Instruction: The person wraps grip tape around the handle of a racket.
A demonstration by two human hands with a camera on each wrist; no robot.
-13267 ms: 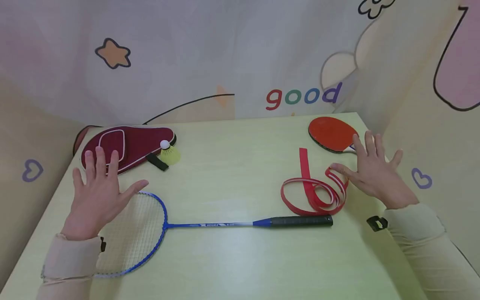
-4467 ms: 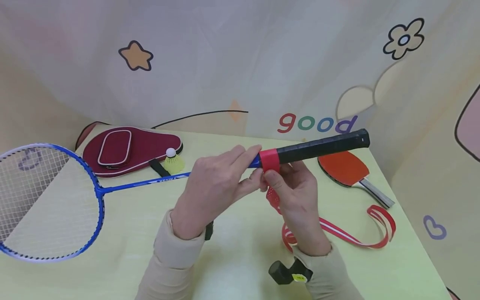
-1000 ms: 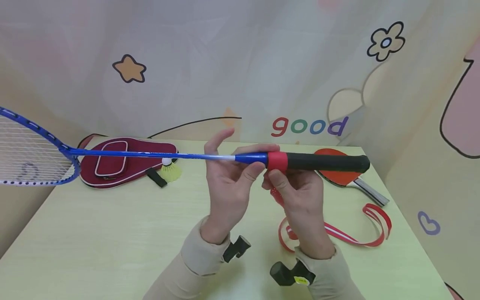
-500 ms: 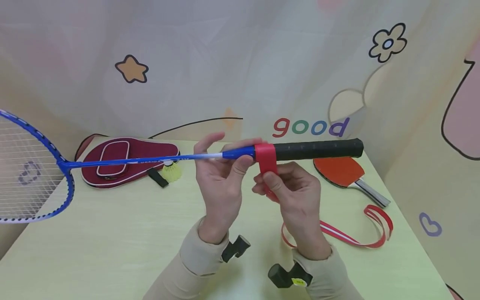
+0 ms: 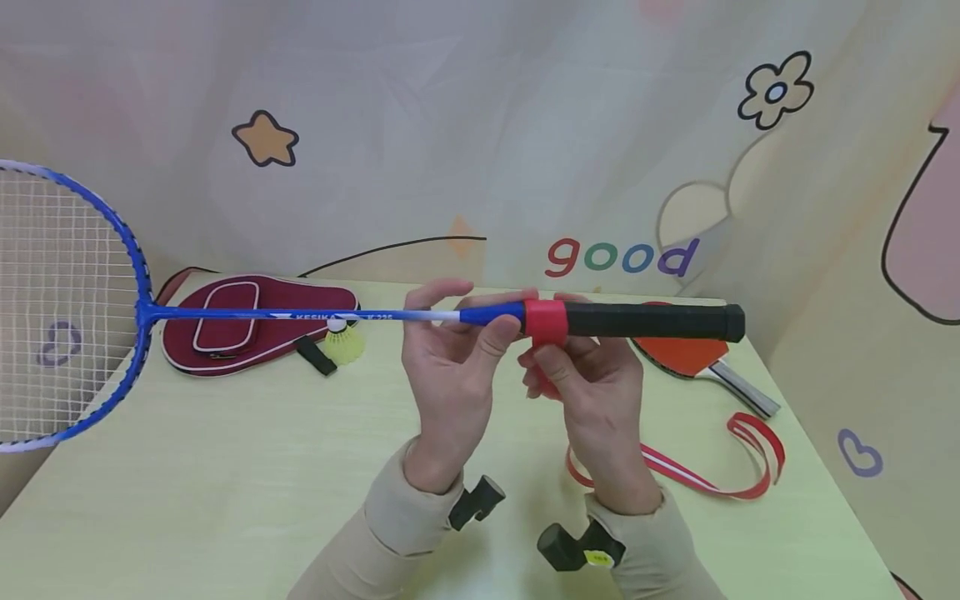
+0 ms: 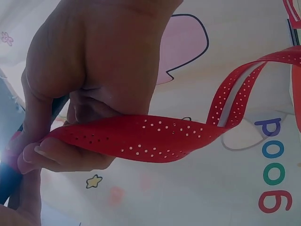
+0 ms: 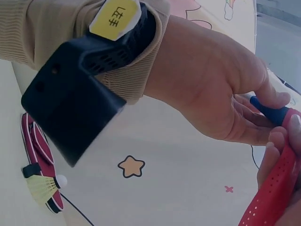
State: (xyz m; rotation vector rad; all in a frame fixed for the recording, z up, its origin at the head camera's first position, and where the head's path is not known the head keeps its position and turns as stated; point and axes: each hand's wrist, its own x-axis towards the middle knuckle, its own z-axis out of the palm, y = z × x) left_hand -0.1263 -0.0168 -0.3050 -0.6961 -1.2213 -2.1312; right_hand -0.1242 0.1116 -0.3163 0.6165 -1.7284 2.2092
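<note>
My left hand holds a blue badminton racket level above the table, thumb and fingers pinching the blue cone just ahead of its black handle. Red overgrip tape passes round the top of that handle, beside the cone. Just below it, my right hand pinches the tape between thumb and fingers. In the left wrist view the perforated tape runs out slightly twisted from the right hand, with a white strip along its underside. The right wrist view shows the left hand at the blue cone.
A maroon racket bag lies at the back left, with a yellow shuttlecock and a black strap by it. A red table tennis bat lies at the right. The tape's far end curls on the table near it.
Long before, the racket lay on the table under open hands. Over the last second the racket has rolled, its string face turning toward the head camera; the tape still circles the handle's top.
</note>
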